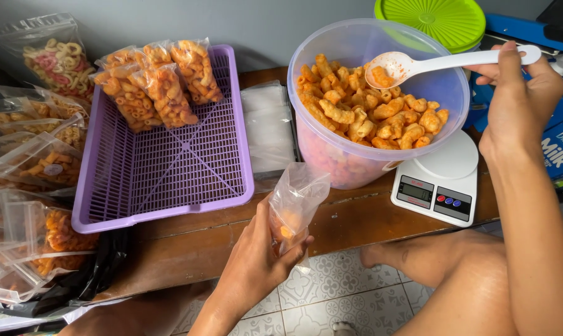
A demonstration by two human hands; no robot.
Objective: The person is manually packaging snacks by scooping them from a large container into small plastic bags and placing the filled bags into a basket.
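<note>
Looking down from the head view, the left hand clenched a small clear bag, nearly empty, above the table edge; the right hand gripped a white spoon holding one orange snack over the tub; the bag's narrow, floppy mouth risked spills onto the floor.

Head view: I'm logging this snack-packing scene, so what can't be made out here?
- Kitchen scale: platform partly hidden by the plastic tub; display too small.
- Small bag: lower part covered by the left hand.
- Green lid: cut off by the top edge.
</note>
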